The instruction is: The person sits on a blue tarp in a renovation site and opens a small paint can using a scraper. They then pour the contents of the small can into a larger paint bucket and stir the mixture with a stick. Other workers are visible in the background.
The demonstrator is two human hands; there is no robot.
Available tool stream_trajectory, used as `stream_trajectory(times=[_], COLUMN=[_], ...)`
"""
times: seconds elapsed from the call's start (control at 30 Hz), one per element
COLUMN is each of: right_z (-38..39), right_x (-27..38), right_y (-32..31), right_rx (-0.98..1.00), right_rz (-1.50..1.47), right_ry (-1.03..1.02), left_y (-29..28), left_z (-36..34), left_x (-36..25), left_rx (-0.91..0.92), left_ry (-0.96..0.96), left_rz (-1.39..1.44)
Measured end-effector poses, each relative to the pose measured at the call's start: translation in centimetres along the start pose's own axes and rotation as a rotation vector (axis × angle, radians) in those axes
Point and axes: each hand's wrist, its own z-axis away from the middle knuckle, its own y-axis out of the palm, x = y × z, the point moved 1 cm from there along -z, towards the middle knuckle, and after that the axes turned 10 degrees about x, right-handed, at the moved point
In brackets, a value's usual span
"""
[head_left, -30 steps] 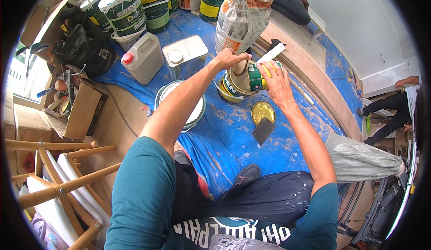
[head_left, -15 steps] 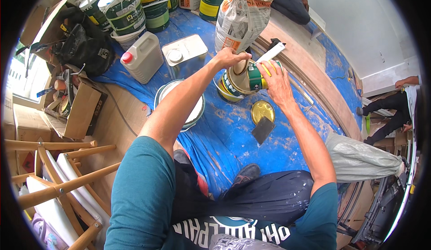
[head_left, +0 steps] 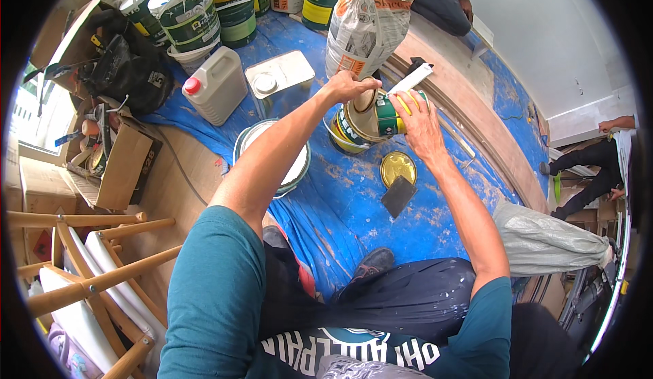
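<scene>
My right hand grips the side of a small green and yellow paint can. That can is tipped on its side above a larger dark paint bucket, its mouth facing left. My left hand is closed at the can's mouth, beside a brownish round edge; what its fingers hold is hidden. Below the bucket, a gold round lid lies on the blue sheet, partly covered by a dark flat square piece. A white-topped pail stands partly behind my left forearm.
A printed powder sack stands beyond my hands. To the left are a white jerrycan, a rectangular tin and several paint pails. Wooden chair legs lie lower left; a grey sack lies right. Other people are nearby.
My hands and the tipped can are almost where they were. A dark shape has come into view at the lower right, beside my right sleeve.
</scene>
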Motion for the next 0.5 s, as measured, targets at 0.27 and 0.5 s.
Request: stream_trajectory(times=[0.27, 0.5], right_z=[-0.03, -0.22], right_x=[0.05, 0.18], right_y=[-0.04, 0.01], right_rx=[0.005, 0.003], right_rz=[0.004, 0.007], right_ry=[0.004, -0.002], left_y=[0.11, -0.20], left_z=[-0.12, 0.11], left_x=[0.14, 0.29], left_rx=[0.017, 0.007], left_ry=[0.021, 0.002], left_rz=[0.012, 0.017])
